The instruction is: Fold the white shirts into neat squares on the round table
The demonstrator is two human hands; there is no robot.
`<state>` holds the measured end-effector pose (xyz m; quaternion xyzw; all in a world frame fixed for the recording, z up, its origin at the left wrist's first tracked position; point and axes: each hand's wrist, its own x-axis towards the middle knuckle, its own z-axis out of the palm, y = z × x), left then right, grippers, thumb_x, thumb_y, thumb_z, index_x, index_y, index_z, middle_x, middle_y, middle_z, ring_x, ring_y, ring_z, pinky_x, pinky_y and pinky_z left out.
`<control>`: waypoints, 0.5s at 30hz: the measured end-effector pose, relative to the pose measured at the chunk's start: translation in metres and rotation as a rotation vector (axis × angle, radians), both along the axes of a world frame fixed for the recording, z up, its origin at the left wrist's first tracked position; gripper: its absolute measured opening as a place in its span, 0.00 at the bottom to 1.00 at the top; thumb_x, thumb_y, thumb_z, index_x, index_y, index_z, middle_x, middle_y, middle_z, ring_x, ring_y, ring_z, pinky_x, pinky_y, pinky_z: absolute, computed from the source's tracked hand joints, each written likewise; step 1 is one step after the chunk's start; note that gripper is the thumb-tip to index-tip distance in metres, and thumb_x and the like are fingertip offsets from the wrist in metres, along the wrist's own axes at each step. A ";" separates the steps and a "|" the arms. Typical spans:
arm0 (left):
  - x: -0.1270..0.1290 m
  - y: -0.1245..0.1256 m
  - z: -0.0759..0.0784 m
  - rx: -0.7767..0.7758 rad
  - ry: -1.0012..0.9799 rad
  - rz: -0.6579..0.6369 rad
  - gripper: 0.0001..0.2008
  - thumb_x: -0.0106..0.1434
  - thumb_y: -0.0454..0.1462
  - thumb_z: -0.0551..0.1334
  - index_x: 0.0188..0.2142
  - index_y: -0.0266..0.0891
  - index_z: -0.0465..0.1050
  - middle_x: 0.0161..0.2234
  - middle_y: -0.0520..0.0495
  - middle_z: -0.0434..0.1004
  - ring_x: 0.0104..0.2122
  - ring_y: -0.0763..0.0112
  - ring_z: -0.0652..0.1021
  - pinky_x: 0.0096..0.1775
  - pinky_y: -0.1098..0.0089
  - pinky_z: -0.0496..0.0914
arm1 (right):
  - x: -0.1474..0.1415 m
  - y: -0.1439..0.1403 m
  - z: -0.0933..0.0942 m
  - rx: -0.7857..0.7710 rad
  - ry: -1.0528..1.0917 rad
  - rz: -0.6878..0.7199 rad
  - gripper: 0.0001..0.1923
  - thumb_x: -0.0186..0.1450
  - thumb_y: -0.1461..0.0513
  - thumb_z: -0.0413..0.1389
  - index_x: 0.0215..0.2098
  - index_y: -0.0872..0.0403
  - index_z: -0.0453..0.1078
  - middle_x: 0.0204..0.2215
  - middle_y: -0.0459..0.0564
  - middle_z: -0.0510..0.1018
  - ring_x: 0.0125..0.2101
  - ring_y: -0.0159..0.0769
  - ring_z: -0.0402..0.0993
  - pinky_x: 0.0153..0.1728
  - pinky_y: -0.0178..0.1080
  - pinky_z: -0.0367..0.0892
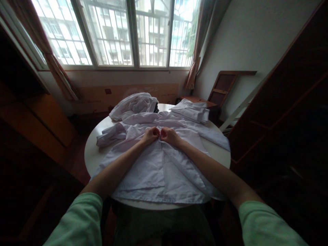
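Observation:
Spread over the round white table (93, 160) is a white long-sleeved garment (143, 171), probably a shirt or coat, its hem near the table's front edge. Its sleeves lie out to the left and right. My left hand (151, 134) and my right hand (168, 135) meet at the garment's front opening, about midway up. The fingers of both are closed in a pinch on the cloth at the front edge. Whether a button sits between the fingertips is too small to see.
At the table's back left lies a heap of white cloth (133, 105), with something dark beside it. A folded white stack (191, 110) is at the back right. Behind stand a wooden chair (222, 87) and a large cardboard sheet (97, 97) under the window.

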<state>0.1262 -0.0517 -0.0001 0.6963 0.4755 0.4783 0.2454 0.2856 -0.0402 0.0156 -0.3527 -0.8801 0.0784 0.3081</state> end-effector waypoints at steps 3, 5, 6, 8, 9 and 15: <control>0.000 0.001 -0.001 -0.009 -0.018 -0.036 0.05 0.43 0.29 0.61 0.23 0.36 0.71 0.21 0.54 0.72 0.23 0.76 0.71 0.26 0.76 0.65 | -0.001 -0.001 0.000 0.003 -0.008 -0.030 0.04 0.51 0.64 0.57 0.24 0.56 0.66 0.22 0.45 0.69 0.23 0.29 0.61 0.26 0.32 0.55; 0.000 0.002 -0.002 -0.013 -0.032 -0.056 0.04 0.44 0.30 0.62 0.24 0.36 0.71 0.22 0.53 0.73 0.24 0.75 0.72 0.27 0.75 0.66 | -0.001 -0.001 0.000 0.003 -0.004 -0.047 0.04 0.51 0.64 0.57 0.24 0.55 0.66 0.21 0.45 0.69 0.22 0.29 0.61 0.26 0.32 0.54; 0.000 0.002 -0.003 -0.014 -0.039 -0.063 0.04 0.44 0.30 0.62 0.24 0.36 0.71 0.23 0.52 0.74 0.24 0.75 0.73 0.28 0.75 0.67 | -0.001 -0.002 0.000 0.002 0.000 -0.052 0.04 0.52 0.64 0.57 0.24 0.55 0.65 0.21 0.45 0.70 0.22 0.29 0.61 0.26 0.32 0.54; -0.001 0.002 -0.003 -0.015 -0.047 -0.075 0.04 0.45 0.31 0.62 0.25 0.36 0.72 0.24 0.52 0.74 0.25 0.74 0.73 0.28 0.75 0.67 | -0.001 -0.002 0.000 -0.001 0.011 -0.053 0.04 0.52 0.63 0.57 0.24 0.55 0.65 0.21 0.45 0.70 0.22 0.29 0.62 0.26 0.32 0.54; -0.002 0.002 -0.004 -0.016 -0.050 -0.079 0.05 0.46 0.32 0.62 0.26 0.36 0.72 0.24 0.52 0.74 0.25 0.74 0.73 0.28 0.75 0.67 | -0.001 -0.002 0.000 -0.003 0.016 -0.051 0.04 0.52 0.63 0.57 0.24 0.55 0.65 0.21 0.45 0.70 0.22 0.29 0.62 0.25 0.32 0.54; -0.001 0.002 -0.004 -0.021 0.016 -0.022 0.09 0.50 0.41 0.63 0.25 0.36 0.71 0.21 0.52 0.72 0.23 0.74 0.71 0.25 0.75 0.63 | -0.001 -0.001 -0.001 -0.012 0.010 -0.048 0.06 0.54 0.61 0.58 0.24 0.56 0.67 0.22 0.47 0.72 0.23 0.30 0.64 0.26 0.32 0.55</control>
